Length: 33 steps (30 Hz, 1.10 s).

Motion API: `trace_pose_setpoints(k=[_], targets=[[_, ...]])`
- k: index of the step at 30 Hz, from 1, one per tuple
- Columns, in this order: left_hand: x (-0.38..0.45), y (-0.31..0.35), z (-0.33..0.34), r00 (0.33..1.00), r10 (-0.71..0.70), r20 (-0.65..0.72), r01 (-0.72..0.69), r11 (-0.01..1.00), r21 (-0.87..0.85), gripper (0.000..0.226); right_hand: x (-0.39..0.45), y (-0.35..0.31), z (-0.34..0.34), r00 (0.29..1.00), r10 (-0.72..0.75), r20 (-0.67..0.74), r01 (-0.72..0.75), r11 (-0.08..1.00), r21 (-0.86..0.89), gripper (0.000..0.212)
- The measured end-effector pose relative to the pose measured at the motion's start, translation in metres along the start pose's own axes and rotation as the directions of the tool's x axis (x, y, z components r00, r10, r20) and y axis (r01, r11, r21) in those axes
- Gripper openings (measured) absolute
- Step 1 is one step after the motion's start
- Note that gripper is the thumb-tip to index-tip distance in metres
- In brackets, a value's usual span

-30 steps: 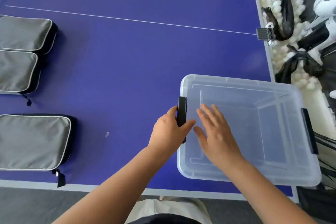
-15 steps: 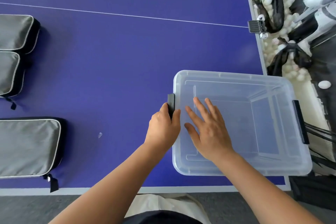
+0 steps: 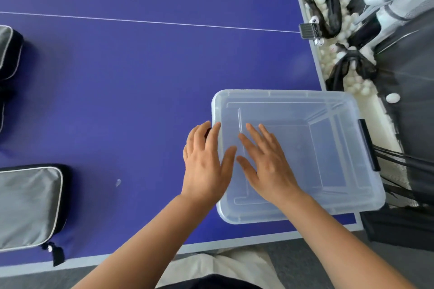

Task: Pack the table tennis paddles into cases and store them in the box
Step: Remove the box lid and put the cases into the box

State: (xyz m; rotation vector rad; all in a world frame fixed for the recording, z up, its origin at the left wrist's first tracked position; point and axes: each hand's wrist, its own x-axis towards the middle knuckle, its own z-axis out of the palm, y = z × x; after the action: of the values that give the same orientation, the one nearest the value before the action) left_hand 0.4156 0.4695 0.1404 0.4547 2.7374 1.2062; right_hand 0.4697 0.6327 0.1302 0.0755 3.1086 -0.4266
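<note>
Lidded box [image 3: 305,148] beneath both flat hands: left [image 3: 206,164], right [image 3: 267,164].

clear box [image 3: 293,101] — black latch [image 3: 368,145], purple table [image 3: 141,77], seemingly grey cases [image 3: 25,206]

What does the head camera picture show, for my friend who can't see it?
Two hands, the left hand and right hand, lie flat on the lid of a clear plastic box on a blue table tennis table. Grey paddle cases lie at the left.
</note>
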Motion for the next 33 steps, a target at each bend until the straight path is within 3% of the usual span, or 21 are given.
trace_pose_setpoints(k=[3, 9, 15, 17, 21, 27, 33], targets=[[0.000, 0.031, 0.022, 0.983, 0.160, 0.085, -0.169, 0.981, 0.099, 0.054, -0.015, 0.028, -0.013, 0.996, 0.086, 0.006, -0.086, 0.996, 0.020, 0.063], [0.005, 0.102, 0.095, 0.943, 0.238, 0.231, -0.284, 0.939, 0.192, 0.053, -0.059, 0.122, -0.041, 0.941, 0.338, -0.010, -0.335, 0.937, 0.097, 0.064], [0.017, 0.168, 0.170, 0.910, 0.249, 0.332, -0.346, 0.898, 0.273, 0.054, -0.080, 0.199, -0.068, 0.934, 0.321, -0.154, -0.308, 0.946, 0.106, 0.051], [0.022, 0.184, 0.188, 0.897, 0.219, 0.385, -0.349, 0.885, 0.309, 0.055, -0.081, 0.217, -0.074, 0.902, 0.386, -0.193, -0.356, 0.918, 0.176, 0.052], [0.027, 0.198, 0.208, 0.877, 0.151, 0.456, -0.367, 0.824, 0.432, 0.058, -0.072, 0.235, -0.081, 0.818, 0.575, 0.019, -0.536, 0.749, 0.389, 0.062], [0.025, 0.197, 0.217, 0.895, 0.127, 0.428, -0.346, 0.802, 0.486, 0.059, -0.066, 0.238, -0.086, 0.834, 0.543, 0.094, -0.547, 0.792, 0.272, 0.056], [0.025, 0.198, 0.217, 0.904, 0.134, 0.405, -0.336, 0.810, 0.481, 0.060, -0.063, 0.239, -0.086, 0.844, 0.523, 0.119, -0.534, 0.797, 0.282, 0.050]])
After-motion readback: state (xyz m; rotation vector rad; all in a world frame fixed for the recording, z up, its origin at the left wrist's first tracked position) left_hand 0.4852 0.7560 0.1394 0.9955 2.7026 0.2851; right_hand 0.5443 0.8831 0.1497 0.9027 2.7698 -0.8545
